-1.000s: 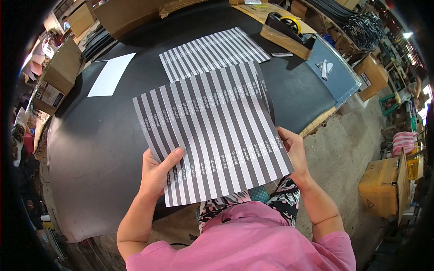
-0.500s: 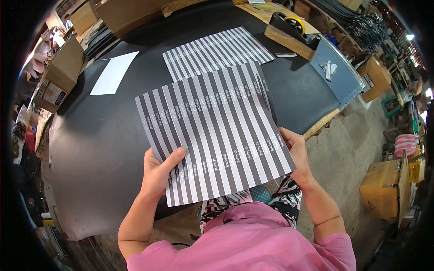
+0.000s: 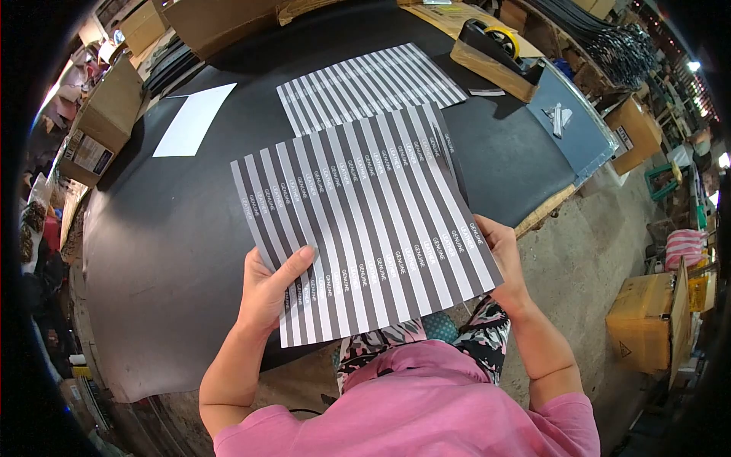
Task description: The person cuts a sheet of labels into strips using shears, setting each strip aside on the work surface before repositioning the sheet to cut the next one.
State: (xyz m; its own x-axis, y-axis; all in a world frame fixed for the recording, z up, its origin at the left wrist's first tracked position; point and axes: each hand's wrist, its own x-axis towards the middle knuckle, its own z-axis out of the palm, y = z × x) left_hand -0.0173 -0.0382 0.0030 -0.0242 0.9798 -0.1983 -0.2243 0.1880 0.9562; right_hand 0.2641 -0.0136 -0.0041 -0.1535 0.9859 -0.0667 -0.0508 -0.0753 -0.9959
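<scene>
Little has moved since the earlier frame: the view has shifted slightly, while the hands and the striped sheet in them keep nearly the same placement. Nearest is the wearer's pink shirt point(image 3: 403, 404), with patterned trousers point(image 3: 381, 339) beyond its hem. Both hands are apart and clamped on opposite sides of the held striped sheet point(image 3: 365, 228), which is raised and tilted over the near edge of the surface point(image 3: 167, 251). Left hand point(image 3: 266, 286) grips the lower left side, thumb on the printed face; right hand point(image 3: 502, 255) grips the lower right side, its fingertips partly hidden. Lettering on the held sheet reads "GENUINE LEATHER"; whether it is one layer or several cannot be determined. Farther off, a second striped sheet point(image 3: 365, 82) lies flat toward the far edge, its near side overlapped in view by the held one. A white sheet point(image 3: 195, 122) lies toward the far left corner. By the right edge, a blue-grey panel point(image 3: 560, 145) bears a small metallic item point(image 3: 558, 118). Toward the far right corner stands a tape dispenser point(image 3: 514, 65) with a yellow-cored roll. Cardboard boxes point(image 3: 110, 122) line the far left.
</scene>
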